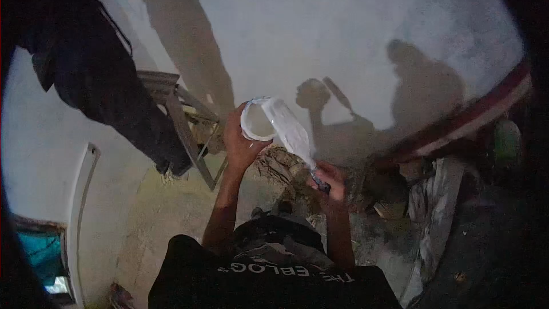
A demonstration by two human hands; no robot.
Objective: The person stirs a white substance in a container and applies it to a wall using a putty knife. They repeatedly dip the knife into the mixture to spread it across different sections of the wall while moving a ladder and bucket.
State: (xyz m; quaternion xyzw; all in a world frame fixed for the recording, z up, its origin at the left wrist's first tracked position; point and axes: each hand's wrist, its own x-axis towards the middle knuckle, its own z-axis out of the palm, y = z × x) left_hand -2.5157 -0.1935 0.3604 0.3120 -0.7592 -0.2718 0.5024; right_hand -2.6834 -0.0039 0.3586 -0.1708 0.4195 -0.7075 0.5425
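Observation:
My left hand (241, 144) is wrapped round a small white tub (247, 129), tilted so that its round mouth and pale inside show. In my right hand (334, 182) is the dark handle of a putty knife (290, 129). Its broad, long blade is coated with wet-looking white paste. The blade's far end lies across the tub's rim, overlapping the opening; whether it touches the rim I cannot tell. Both hands are in front of my chest, closed on what they hold.
A pale wall (343, 11) stands ahead, with shadows on it. At the left a person in dark clothes (91, 63) is beside a stand with angled legs (186, 120). Debris (274, 166) lies on the floor. Sacks (440, 194) and other items crowd the right.

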